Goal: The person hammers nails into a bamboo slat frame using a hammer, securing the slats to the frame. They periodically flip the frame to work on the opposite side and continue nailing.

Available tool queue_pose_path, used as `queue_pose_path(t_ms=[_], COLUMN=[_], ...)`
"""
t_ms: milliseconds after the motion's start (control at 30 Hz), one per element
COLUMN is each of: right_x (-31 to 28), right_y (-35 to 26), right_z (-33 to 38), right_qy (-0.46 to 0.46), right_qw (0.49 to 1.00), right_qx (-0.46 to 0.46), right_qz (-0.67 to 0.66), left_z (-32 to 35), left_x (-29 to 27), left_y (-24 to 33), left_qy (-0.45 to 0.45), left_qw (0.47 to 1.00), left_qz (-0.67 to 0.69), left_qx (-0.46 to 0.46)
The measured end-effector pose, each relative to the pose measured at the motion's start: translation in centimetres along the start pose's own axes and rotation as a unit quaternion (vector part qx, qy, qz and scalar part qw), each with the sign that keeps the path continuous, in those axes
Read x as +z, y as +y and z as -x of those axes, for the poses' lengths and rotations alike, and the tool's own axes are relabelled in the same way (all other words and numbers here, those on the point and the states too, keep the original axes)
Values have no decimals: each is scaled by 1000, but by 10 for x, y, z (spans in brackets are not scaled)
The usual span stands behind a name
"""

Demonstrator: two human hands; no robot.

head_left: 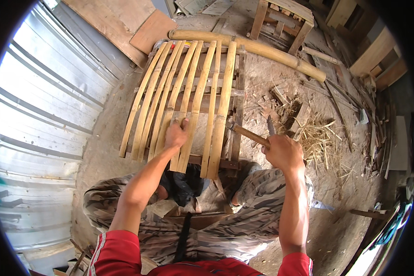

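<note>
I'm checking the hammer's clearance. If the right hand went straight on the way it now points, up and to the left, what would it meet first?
Probably the rightmost bamboo slat. The right hand holds a hammer whose head already sits at that slat's edge, so the tool would meet it before the hand does. Depth is hard to judge.

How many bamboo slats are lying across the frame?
8 slats lie side by side on the wooden frame: five bunched at the left, three spread out at the right. The left hand presses on the middle ones.

My left hand rests on the curved split-bamboo slats. My right hand, right of them, holds a wooden-handled hammer. A thick round bamboo pole lies behind.
</note>
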State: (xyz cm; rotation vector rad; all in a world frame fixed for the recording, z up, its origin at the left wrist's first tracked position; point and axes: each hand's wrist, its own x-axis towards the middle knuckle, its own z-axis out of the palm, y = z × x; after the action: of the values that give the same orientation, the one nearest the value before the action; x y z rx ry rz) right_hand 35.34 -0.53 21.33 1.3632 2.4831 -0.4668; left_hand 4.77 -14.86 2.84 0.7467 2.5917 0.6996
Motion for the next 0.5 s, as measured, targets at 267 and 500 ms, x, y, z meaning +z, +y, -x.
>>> queue_pose_path(t_ms=[267,500], right_x=[10,37], right_y=[-12,-44], right_z=[-16,-54], right_qy=[24,50], right_qw=[1000,998], right_qx=[-1,35], right_qz=[-7,-22], left_z=[-33,-58], left_x=[-62,-86], left_y=[-24,-57], left_qy=[-119,15], left_qw=[990,999], left_qz=[66,36], left_qx=[46,28])
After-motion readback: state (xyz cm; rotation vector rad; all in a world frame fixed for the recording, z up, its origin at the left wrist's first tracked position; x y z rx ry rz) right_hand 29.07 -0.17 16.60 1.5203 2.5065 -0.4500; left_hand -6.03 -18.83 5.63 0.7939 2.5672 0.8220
